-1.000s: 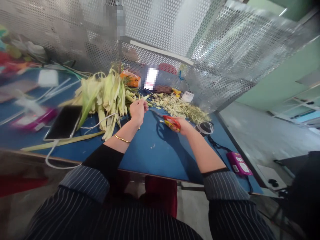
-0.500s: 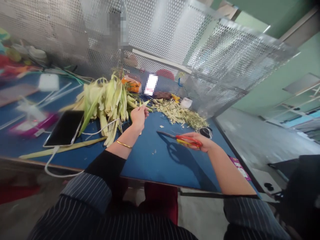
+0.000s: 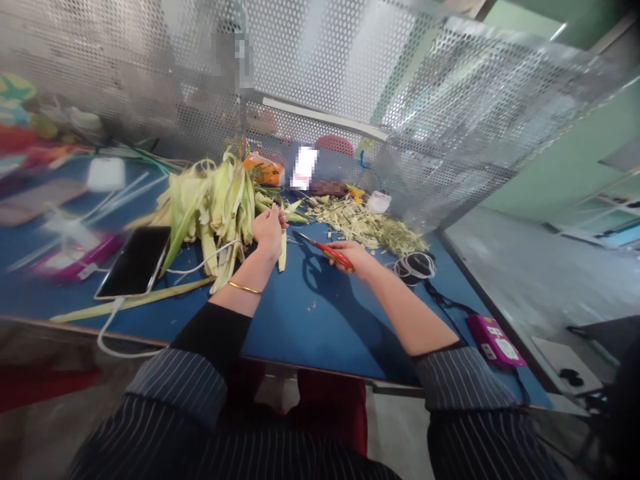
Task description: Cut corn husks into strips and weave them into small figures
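My left hand is closed with its fingertips pinched on a pale corn husk strip, which hangs below the fingers. Just left of that hand lies a large heap of yellow-green corn husks with long drooping leaves. Red-handled scissors are in my right hand, their blades pointing left toward the strip but apart from it. The fingers wrap the handles above the blue table. Whether the blades are parted is hard to see.
Shredded trimmings are piled at the back right, near a crumpled white item. A phone with a white cable lies left. A coiled cable and a purple box sit right. A perforated metal screen stands behind.
My right hand has moved left with the scissors, bringing the blades closer to my left hand. My left hand has shifted slightly left, and a strip now hangs visibly below it.
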A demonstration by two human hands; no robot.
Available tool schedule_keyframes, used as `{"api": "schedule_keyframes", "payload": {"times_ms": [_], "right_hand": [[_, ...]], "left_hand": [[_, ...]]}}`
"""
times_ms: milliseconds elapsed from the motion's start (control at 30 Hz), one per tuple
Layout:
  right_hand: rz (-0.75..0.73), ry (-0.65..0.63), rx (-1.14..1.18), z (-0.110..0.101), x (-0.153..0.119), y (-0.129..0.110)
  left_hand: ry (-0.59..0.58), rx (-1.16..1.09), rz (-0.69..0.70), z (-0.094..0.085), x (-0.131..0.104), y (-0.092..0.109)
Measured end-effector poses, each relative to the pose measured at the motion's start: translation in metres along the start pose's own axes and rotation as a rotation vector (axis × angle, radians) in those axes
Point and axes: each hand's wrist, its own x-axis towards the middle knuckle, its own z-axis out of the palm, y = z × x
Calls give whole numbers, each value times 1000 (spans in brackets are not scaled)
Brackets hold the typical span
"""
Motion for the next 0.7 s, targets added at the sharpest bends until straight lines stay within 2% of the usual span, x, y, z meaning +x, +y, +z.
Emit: {"api": "schedule_keyframes", "payload": {"times_ms": [100,167,233,267,333,367,433,500,567,633,700], "right_hand": [[27,199,27,-12,12,-4],[-1,306,48,-26,6,-5],[-35,347,71,-38,-10,-3],[-47,319,93,-40,-20,-2],[-34,46,178,-36,-38,0],[-7,-57,179,-29,-44,2],[44,-182,132,-9,-49,4],[43,-215,117,12,-43,5],[45,-194,155,25,-34,4],[34,-197,227,27,-27,2],[21,-215,270,21,-27,1]], "left_hand": [[-4,0,-1,1,-1,-2],[-13,-12,-2,4,-3,-2],[-16,-16,-9,7,-6,-1],[-20,-13,-3,9,-7,-1],[-41,-5,34,11,-9,2],[-42,-6,57,11,-10,3],[-26,-12,95,8,-10,6],[9,-21,114,5,-8,10],[48,-31,130,1,-4,13],[69,-28,135,-2,-1,15],[86,18,138,-5,3,18]]}}
